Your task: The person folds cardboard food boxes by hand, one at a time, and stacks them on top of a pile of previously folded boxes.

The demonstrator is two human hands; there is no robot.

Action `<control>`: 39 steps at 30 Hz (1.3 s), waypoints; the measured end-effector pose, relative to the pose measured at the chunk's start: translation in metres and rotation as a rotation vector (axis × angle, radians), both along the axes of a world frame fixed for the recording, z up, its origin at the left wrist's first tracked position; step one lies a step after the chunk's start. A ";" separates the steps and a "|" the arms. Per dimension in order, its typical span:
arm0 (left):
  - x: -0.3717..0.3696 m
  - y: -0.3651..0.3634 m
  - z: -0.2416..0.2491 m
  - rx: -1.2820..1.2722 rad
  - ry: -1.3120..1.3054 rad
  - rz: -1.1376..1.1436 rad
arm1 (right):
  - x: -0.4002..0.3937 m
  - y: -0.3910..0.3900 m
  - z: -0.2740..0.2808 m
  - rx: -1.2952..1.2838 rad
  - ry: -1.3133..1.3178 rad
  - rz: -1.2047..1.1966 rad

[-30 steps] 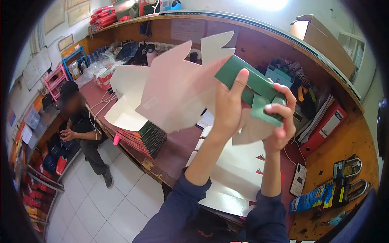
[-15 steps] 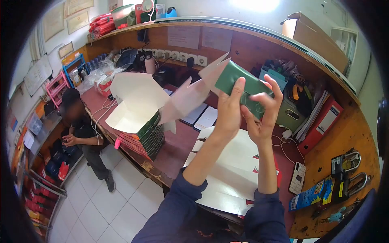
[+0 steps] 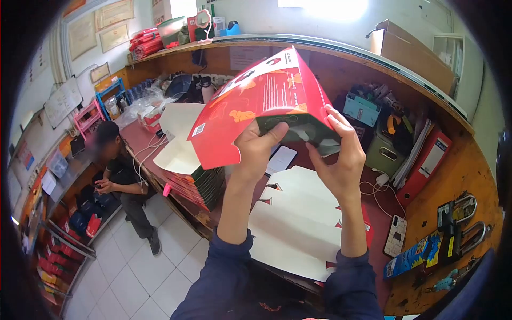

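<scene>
A red printed cardboard box [image 3: 261, 88] with a dark green bottom is raised above the table, tilted. My left hand [image 3: 257, 146] grips its left lower side, thumb on the green bottom. Around the right lower corner, my right hand [image 3: 341, 146] holds it with fingers on the red side and thumb beneath. Below my hands lie flat cardboard blanks [image 3: 296, 224], white side up, with red edges. To the left stands a nested stack of folded boxes [image 3: 194, 184], white inside and open at the top.
A phone [image 3: 281, 161] lies behind the blanks; a patterned phone [image 3: 394, 236] is at right. A red binder [image 3: 424, 165], green metal box [image 3: 388, 146] and padlocks [image 3: 461, 224] line the right side. Another person [image 3: 128, 186] sits at left, beyond the table edge. A shelf [image 3: 330, 42] runs overhead.
The box has turned, so its red printed side now faces me instead of its pale inside. My hands have shifted their hold along the green bottom. The view has swung slightly.
</scene>
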State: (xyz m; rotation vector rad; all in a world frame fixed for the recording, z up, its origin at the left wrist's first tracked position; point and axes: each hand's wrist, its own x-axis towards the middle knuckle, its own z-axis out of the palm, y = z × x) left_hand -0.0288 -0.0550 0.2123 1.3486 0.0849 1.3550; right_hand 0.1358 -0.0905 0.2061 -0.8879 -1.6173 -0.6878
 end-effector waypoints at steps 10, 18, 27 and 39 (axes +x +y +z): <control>0.048 -0.005 -0.009 0.295 -0.297 0.215 | -0.011 -0.011 -0.004 -0.312 0.260 0.323; -0.010 -0.003 -0.017 0.221 -0.456 -0.139 | 0.073 0.026 -0.004 -0.831 0.668 1.004; -0.058 0.097 -0.088 -0.449 -0.743 -0.339 | 0.082 0.005 0.001 -0.710 0.557 1.738; -0.073 0.063 -0.057 -0.072 -0.558 -0.295 | 0.012 -0.005 -0.009 -0.781 0.839 1.340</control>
